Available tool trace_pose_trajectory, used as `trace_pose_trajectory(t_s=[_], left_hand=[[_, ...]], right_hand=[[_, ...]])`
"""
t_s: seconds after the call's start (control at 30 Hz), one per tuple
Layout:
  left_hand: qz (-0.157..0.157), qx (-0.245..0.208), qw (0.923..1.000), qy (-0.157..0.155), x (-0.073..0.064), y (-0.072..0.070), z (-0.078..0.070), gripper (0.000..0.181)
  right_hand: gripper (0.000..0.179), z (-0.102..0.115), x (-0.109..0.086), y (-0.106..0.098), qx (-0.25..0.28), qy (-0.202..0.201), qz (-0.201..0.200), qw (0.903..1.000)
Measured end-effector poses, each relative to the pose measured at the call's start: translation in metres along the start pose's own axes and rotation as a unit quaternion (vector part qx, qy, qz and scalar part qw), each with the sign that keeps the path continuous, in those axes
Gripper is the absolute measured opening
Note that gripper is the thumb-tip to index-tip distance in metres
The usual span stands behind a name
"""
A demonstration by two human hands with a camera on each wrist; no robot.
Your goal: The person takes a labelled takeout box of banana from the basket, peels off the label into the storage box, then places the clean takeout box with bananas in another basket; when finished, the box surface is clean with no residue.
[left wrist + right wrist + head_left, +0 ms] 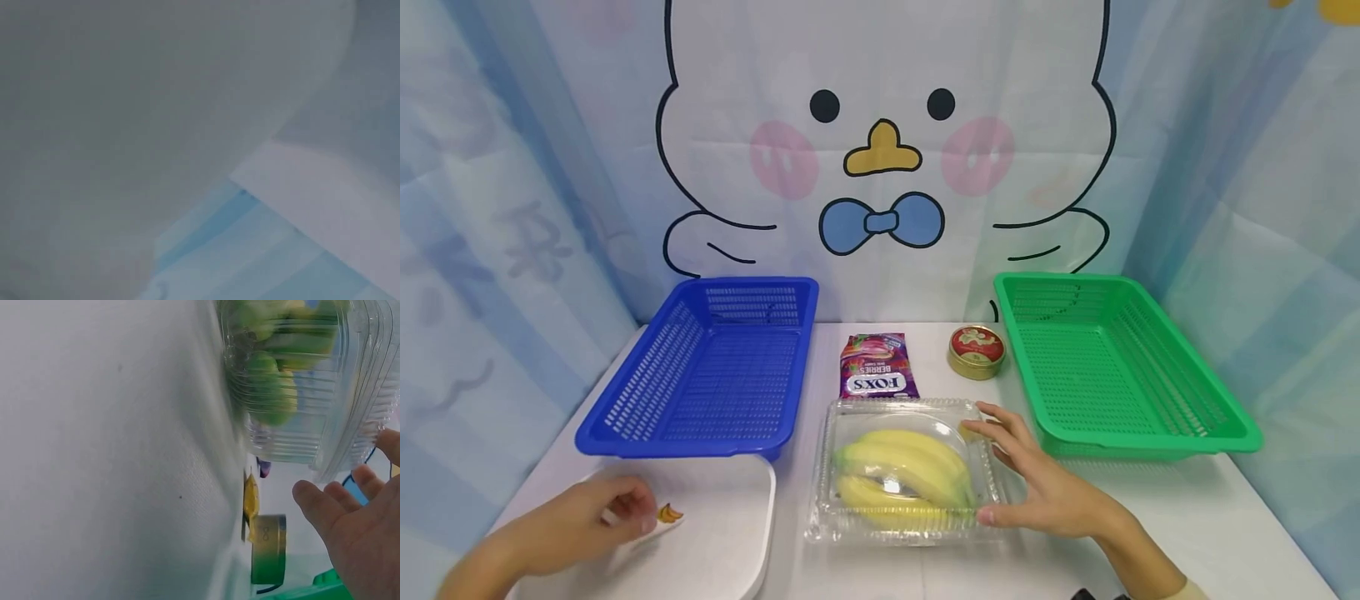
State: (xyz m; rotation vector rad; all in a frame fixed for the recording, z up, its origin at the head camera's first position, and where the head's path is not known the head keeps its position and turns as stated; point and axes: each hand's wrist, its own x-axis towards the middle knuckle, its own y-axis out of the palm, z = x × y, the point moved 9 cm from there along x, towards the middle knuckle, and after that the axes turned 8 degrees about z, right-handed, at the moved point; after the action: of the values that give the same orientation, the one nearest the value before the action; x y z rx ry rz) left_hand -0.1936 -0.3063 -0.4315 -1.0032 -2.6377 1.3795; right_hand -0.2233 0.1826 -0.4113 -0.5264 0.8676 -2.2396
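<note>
Head view: a white table (1225,508) fills the lower part, with a patterned curtain (880,50) hanging behind it and at both sides
Left hand (591,521): low over the white tray (730,525), its thumb and fingertips pinching a small card (670,514) that carries a picture of bananas; the hand is a little blurred
White tray: near the left front of the table, just in front of the blue basket (741,375), partly covered by the hand and forearm
Right hand (1045,492): at the right side of the clear box (895,537), thumb and fingers spread apart and not closed round it; fingertips lie at the lid's edge, thumb by the front corner, and how firmly they touch cannot be told
Clear box: lid on, flat in the middle of the table, between both hands
Bananas (910,467): inside the box, yellow, seen through the lid
Candy bag (878,367): purple, right behind the box
Tin (976,352): round and gold with a red top, between the bag and the green basket (1090,375)
Left wrist view: mostly a blurred grey shape, so the pinch cannot be checked there
</note>
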Motion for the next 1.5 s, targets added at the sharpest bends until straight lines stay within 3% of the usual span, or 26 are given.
trace_pose_trajectory(t_s=[0.47,0.57,0.73,0.83,1.0,1.07,1.27,1.5], left_hand=[[-0.043,0.041,0.9947,-0.084,-0.014,-0.029,-0.023,0.027],[-0.039,0.039,0.9954,-0.078,-0.016,-0.032,-0.029,0.027],[-0.047,0.033,0.9974,-0.043,-0.016,-0.038,-0.040,0.025],[-0.069,0.037,0.9969,-0.009,-0.014,-0.042,-0.050,0.022],[-0.122,0.055,0.9889,0.065,-0.007,-0.050,-0.078,0.017],[-0.134,0.057,0.9859,0.081,-0.003,-0.051,-0.090,0.018],[-0.122,0.041,0.9868,0.098,0.016,-0.048,-0.117,0.022],[-0.079,0.010,0.9924,0.094,0.041,-0.042,-0.132,0.035]], right_hand=[[0.094,0.002,-0.001,-0.001,-0.003,-0.001,0.004,1.0000],[0.094,0.004,-0.001,-0.002,0.002,0.001,0.003,1.0000],[0.094,0.006,0.000,-0.002,0.005,0.000,0.003,1.0000],[0.094,0.006,0.000,-0.002,0.007,0.000,0.004,1.0000],[0.093,0.006,0.000,-0.002,0.009,0.000,0.004,1.0000],[0.093,0.005,0.000,-0.002,0.005,-0.002,0.003,1.0000],[0.093,0.005,0.000,-0.002,-0.007,-0.005,0.001,1.0000],[0.093,0.003,-0.001,-0.002,-0.005,-0.002,0.002,1.0000]])
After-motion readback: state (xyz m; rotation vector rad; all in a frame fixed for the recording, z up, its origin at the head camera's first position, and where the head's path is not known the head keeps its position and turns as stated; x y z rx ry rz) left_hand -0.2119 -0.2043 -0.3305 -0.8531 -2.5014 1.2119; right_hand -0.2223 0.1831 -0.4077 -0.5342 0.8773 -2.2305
